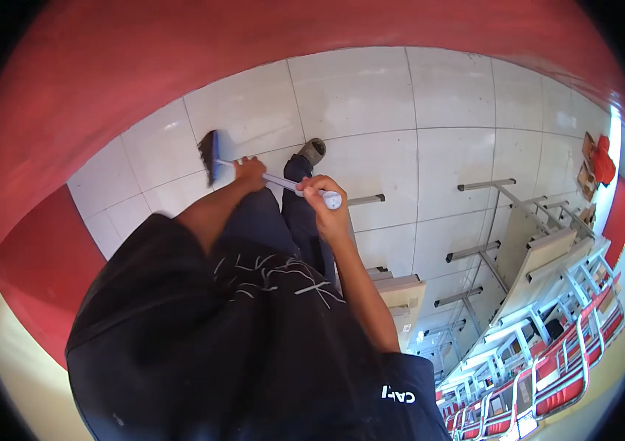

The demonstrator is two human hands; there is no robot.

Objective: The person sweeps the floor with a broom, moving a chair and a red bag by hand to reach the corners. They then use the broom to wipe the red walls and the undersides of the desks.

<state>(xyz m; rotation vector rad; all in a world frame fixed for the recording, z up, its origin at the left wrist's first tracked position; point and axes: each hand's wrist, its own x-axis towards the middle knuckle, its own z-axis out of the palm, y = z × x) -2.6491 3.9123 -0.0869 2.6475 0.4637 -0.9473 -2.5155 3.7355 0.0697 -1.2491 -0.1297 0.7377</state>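
Note:
A broom with a pale handle [280,181] slants across the front of my body. Its dark-bristled, blue-edged head [212,156] is on the tiled floor to the left, slightly blurred. My left hand [251,171] is closed around the lower handle, close to the broom head. Higher up, near the capped end, my right hand [319,197] grips the same handle. One of my shoes [314,151] shows on the floor just beyond the hands; the other foot is hidden.
A red wall [180,44] curves along the far side of the pale tiled floor [356,88]. On the right are tables with metal legs [485,253] and stacked red chairs [558,389]. Cardboard and a red bag [604,162] lie at far right.

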